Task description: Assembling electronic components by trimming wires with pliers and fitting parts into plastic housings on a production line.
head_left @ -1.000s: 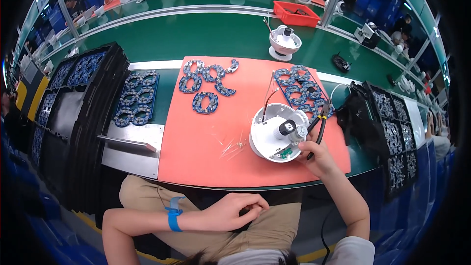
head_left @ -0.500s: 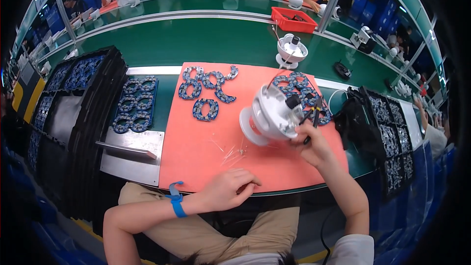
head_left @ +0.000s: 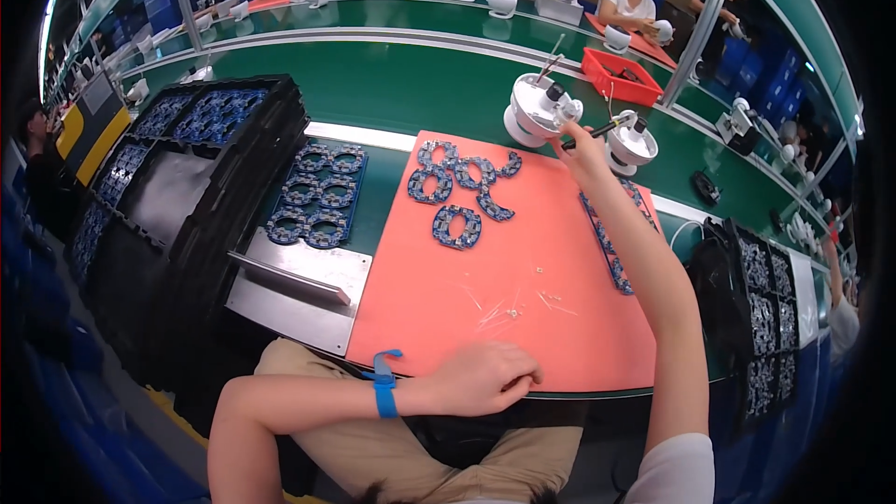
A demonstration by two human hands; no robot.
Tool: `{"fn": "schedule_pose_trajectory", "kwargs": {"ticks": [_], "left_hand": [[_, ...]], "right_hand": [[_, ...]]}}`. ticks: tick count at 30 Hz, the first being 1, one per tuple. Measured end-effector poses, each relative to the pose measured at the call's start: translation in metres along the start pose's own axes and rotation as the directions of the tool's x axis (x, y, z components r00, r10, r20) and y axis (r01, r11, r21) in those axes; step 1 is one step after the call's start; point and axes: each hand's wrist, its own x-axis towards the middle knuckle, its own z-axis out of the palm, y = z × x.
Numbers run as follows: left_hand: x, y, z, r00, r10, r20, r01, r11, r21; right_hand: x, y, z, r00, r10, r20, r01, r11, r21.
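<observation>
Head view: we see our right hand [head_left: 584, 151] reaching out to the far edge of the salmon mat [head_left: 411, 303], its fingers clamped on the near right rim of a white housing [head_left: 532, 114]. The same hand carries yellow-and-black cutters [head_left: 607, 128], pointing right, toward a second white housing [head_left: 627, 148] on the green bench [head_left: 383, 84]. We cannot tell whether the gripped housing's base fully rests. Our left hand [head_left: 481, 379], well apart from the right, lies curled at the mat's near edge, below a blue wrist strap [head_left: 385, 397]; we cannot tell whether its fingertips meet. Loose blue circuit boards [head_left: 471, 230] and thin pale clippings [head_left: 497, 315] lie between.
</observation>
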Motion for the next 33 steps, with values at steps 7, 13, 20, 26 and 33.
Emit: {"fn": "schedule_pose_trajectory", "kwargs": {"ticks": [7, 13, 20, 26, 33], "left_hand": [[-0.001, -0.008, 0.003, 0.996, 0.085, 0.003, -0.085, 0.996, 0.023], [-0.002, -0.008, 0.0, 0.994, 0.071, 0.08, -0.072, 0.997, 0.013], [0.004, 0.004, -0.001, 0.997, 0.049, 0.06, -0.058, 0.985, 0.161], [0.004, 0.0, 0.004, 0.993, 0.09, 0.078, -0.105, 0.971, 0.213], [-0.006, 0.004, 0.002, 1.0, 0.001, 0.002, -0.002, 0.984, 0.178]], "right_hand": [[0.001, 0.035, 0.034, 0.969, -0.035, -0.245, 0.046, 0.998, 0.037], [-0.069, 0.022, 0.018, 0.987, -0.155, 0.031, 0.158, 0.968, -0.193], [-0.19, -0.014, -0.024, 0.934, -0.087, 0.346, 0.243, 0.865, -0.438], [-0.227, -0.011, -0.051, 0.909, -0.316, 0.272, 0.412, 0.787, -0.459], [-0.226, 0.002, -0.04, 0.989, -0.048, 0.138, 0.07, 0.985, -0.159]]}}
